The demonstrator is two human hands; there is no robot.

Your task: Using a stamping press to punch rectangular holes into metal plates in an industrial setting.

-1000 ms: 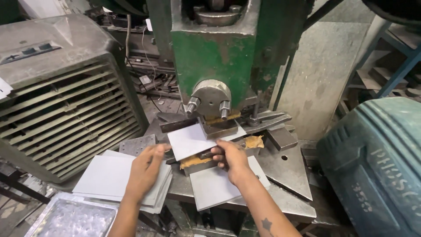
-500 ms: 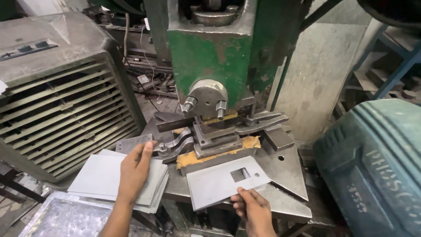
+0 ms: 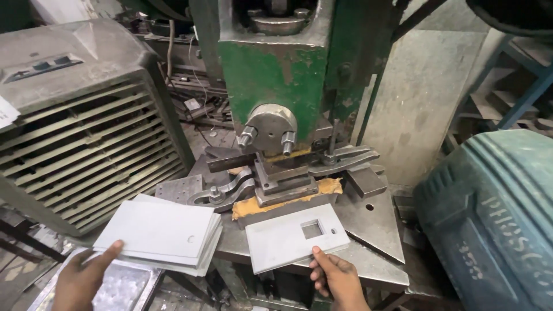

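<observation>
A green press machine point(image 3: 276, 80) stands over a steel die point(image 3: 285, 184) on a metal bed point(image 3: 374, 224). My right hand point(image 3: 337, 279) pinches the near edge of a grey metal plate point(image 3: 288, 239) that has a square hole and a small round hole; the plate lies flat in front of the die. My left hand point(image 3: 83, 279) is at the lower left, its fingers touching the near left corner of a stack of plain grey plates point(image 3: 158, 233).
A large grey louvred housing point(image 3: 80, 121) fills the left. A teal motor casing point(image 3: 495, 224) sits at the right. A shiny metal tray point(image 3: 124, 288) lies below the stack. Blue shelving point(image 3: 518, 86) stands at the back right.
The plate was under the die a second ago; my right hand has pulled it out towards me, now punched. My left hand moved from the die down to the stack's near corner.
</observation>
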